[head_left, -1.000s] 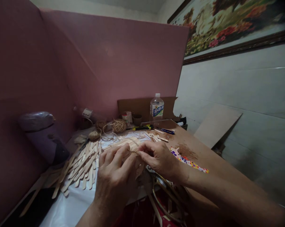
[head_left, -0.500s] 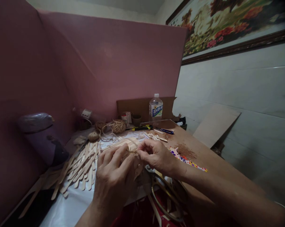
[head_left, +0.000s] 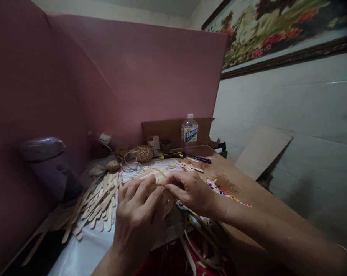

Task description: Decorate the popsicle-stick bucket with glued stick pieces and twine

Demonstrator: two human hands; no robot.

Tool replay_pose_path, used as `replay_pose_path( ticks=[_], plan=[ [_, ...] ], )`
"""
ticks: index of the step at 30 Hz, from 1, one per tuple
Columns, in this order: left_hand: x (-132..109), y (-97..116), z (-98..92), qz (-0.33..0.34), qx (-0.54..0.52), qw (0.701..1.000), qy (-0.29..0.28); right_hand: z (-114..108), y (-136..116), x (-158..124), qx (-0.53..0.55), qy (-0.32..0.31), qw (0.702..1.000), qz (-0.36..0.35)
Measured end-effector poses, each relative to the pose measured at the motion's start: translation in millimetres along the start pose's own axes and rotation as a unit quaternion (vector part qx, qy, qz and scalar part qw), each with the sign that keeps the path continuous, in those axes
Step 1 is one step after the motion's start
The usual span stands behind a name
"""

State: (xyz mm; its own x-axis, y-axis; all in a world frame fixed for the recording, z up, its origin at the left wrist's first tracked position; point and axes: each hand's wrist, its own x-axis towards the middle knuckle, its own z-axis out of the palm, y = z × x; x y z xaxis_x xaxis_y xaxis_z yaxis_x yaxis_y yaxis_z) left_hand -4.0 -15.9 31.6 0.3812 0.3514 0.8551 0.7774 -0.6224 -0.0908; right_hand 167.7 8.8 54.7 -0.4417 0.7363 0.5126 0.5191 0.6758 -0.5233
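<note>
My left hand (head_left: 137,203) is closed, its fingers bent over a flat piece made of wooden craft sticks (head_left: 153,173) laid side by side. Its thumb and forefinger press close to a strand of twine (head_left: 160,185). My right hand (head_left: 192,189) pinches that twine between thumb and forefinger, just right of the left fingertips. Another length of twine lies across the sticks beyond the hands. The near part of the piece is mostly hidden by my hands.
Loose craft sticks (head_left: 101,203) spread at left on white sheeting. Twine balls (head_left: 143,153), a yellow-black utility knife (head_left: 171,155), a blue cutter (head_left: 202,159) and a bottle (head_left: 189,132) stand or lie behind. Scissors (head_left: 200,234) are below my right wrist, colourful strip (head_left: 227,194) to its right.
My right hand has shifted slightly left, nearer the left fingertips, still pinching the twine. My left hand has barely moved.
</note>
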Motion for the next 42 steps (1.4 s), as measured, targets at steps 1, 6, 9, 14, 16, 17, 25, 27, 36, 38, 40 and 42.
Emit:
replay_pose_path(
  ticks=[1,6,9,14,16,17,25,27,36,38,40,42],
  plan=[
    [0,1,-0.1,-0.003,0.0,1.0,0.001,0,0,0,-0.005,-0.001,1.0,-0.001],
    [1,4,-1.1,-0.016,0.001,1.0,0.002,4,0,-2,-0.023,0.006,1.0,0.01],
    [1,3,-1.2,-0.007,0.003,1.0,-0.007,5,2,-4,-0.022,0.008,1.0,0.013],
    [-1,1,-2.1,-0.005,0.007,1.0,-0.015,-1,1,-7,-0.038,0.017,0.998,-0.043],
    [-1,1,-2.3,-0.002,0.009,1.0,-0.013,-3,0,-9,-0.07,0.0,0.993,-0.094],
    [-1,1,-2.3,-0.001,0.01,1.0,-0.013,-4,0,-9,-0.093,-0.009,0.989,-0.115],
    [0,1,-1.3,-0.006,0.008,1.0,-0.015,-4,9,-15,-0.135,-0.002,0.981,-0.142],
    [0,2,-1.1,-0.012,0.004,1.0,-0.004,-2,13,-17,-0.112,0.014,0.983,-0.142],
    [-1,0,0.1,0.002,0.009,1.0,-0.011,6,10,-14,0.014,0.078,0.997,-0.021],
    [0,1,0.0,-0.002,0.006,1.0,-0.01,5,8,-12,0.015,0.067,0.998,0.0],
    [1,3,-0.3,-0.01,0.004,1.0,-0.006,3,6,-11,0.008,0.056,0.998,0.006],
    [1,5,-0.3,-0.019,0.002,1.0,-0.002,2,6,-10,-0.008,0.044,0.999,0.005]
  ],
)
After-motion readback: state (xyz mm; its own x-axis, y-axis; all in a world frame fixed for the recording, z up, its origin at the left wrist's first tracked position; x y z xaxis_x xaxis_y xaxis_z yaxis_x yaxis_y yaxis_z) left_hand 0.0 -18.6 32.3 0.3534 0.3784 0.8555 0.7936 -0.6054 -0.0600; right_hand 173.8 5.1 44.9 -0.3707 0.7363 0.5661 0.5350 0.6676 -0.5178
